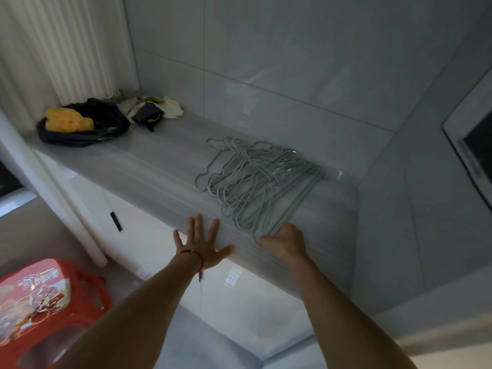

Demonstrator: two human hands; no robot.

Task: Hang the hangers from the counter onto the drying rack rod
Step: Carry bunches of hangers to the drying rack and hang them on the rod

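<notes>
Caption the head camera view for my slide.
Right hand grips tangled green wire hangers on the grey counter; left hand spread open.

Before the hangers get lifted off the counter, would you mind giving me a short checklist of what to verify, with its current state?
1. Right hand has hold of the hangers: ok, its fingers curl round the near ends of the pile.
2. How many hangers are in the grip: cannot tell, the fingers hide it.
3. Pile free to lift: not ok, the wires look tangled, so several may drag along.
4. Left hand free to help: ok, it is open, fingers spread, at the counter edge.
5. Black bag clear of the pile: ok, it lies far to the left.
6. Drying rack rod located: cannot tell, it is out of view.
</notes>
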